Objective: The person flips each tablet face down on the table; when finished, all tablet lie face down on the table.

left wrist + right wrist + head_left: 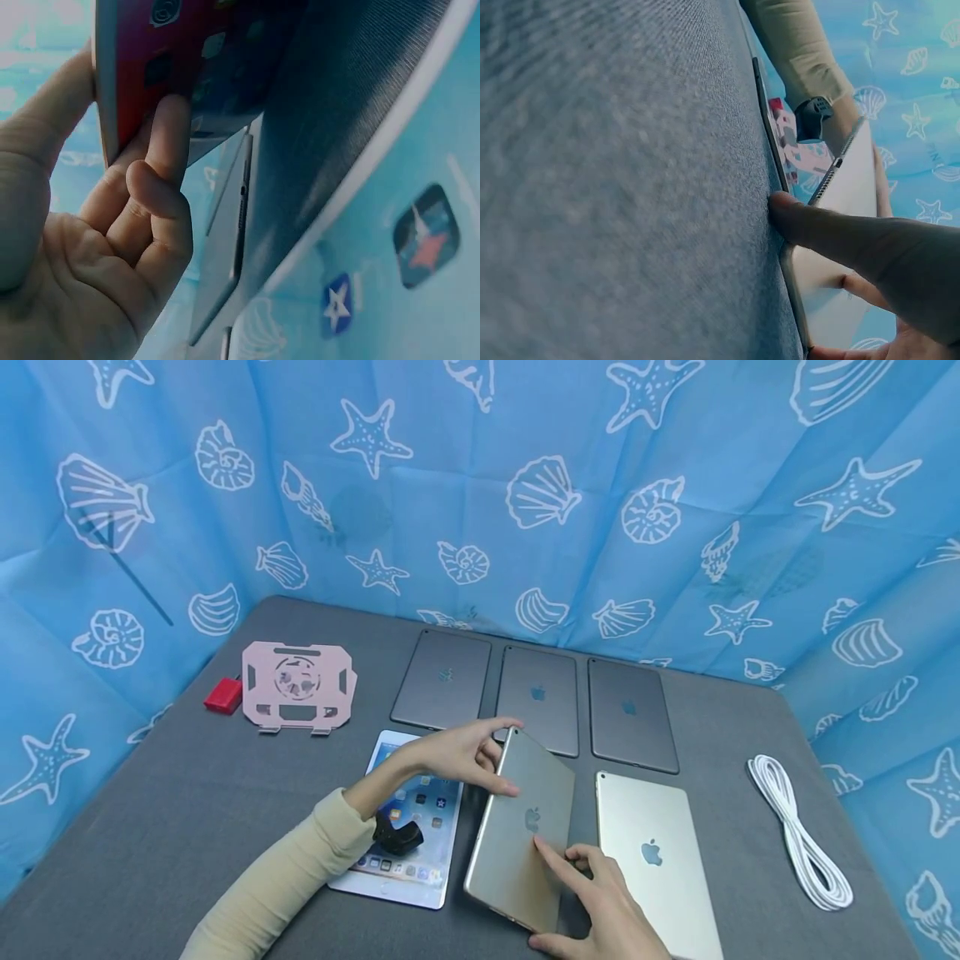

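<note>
A silver-gold tablet [525, 827] is tilted up on its right long edge, its back with the apple logo toward me. My left hand [468, 756] pinches its upper left edge, thumb on the back and fingers on the screen side. In the left wrist view that tablet's screen [202, 67] is lit with app icons. My right hand [603, 902] has its index fingertip against the back and its thumb by the bottom edge. Under my left wrist lies a white-framed tablet [438, 868], screen up and lit. Another light tablet [652, 860] lies back up at the right.
Three dark grey tablets lie back up in a row behind: left [442, 677], middle [538, 702], right [632, 714]. A pink stand [258, 677] and a small red block [223, 696] are at the left. A coiled white cable [797, 835] lies at the right. A blue curtain [465, 493] backs the grey table [172, 810].
</note>
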Motion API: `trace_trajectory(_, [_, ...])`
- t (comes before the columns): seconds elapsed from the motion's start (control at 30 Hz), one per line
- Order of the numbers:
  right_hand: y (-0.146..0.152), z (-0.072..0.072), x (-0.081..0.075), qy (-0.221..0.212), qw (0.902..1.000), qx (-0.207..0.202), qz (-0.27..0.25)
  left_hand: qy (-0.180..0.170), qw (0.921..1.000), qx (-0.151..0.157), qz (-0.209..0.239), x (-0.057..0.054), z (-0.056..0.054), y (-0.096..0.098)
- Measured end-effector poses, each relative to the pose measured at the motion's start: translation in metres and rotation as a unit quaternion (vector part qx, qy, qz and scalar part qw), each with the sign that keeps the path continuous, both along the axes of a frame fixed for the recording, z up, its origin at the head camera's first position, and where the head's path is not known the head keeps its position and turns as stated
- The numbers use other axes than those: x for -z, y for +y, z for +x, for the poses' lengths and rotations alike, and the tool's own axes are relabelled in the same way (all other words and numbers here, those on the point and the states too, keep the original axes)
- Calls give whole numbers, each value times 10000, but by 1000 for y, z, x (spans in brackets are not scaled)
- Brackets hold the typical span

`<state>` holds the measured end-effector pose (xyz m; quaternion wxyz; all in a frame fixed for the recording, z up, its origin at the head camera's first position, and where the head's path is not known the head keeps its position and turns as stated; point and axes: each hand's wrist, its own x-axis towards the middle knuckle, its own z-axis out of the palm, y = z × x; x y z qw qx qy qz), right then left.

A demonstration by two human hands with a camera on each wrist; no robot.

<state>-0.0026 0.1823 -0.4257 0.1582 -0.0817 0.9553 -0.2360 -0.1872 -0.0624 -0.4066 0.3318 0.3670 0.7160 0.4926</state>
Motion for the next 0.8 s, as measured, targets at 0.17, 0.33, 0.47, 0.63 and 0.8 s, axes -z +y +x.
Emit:
trace_trajectory(0.17, [1, -1, 0, -52, 9999, 115, 84, -57, 9996, -184, -198, 4, -2, -4])
trace_trajectory(0.33, [1, -4, -1, -150, 9989, 337, 302, 70, 9987, -271, -435, 9, -3, -6])
trace_trajectory(0.47, [1, -4, -1, -155, 9982, 350, 451, 587, 9942, -344, -834, 13, -3, -7])
trace_trajectory(0.63, [2, -4, 0, 1, 9984, 227, 526, 1014, 9867, -351, -1219, 17, -4, -6])
trace_trajectory(0.8, [4, -3, 1, 97, 9982, 234, 551, 1040, 9849, -380, -1333, 20, -5, -4])
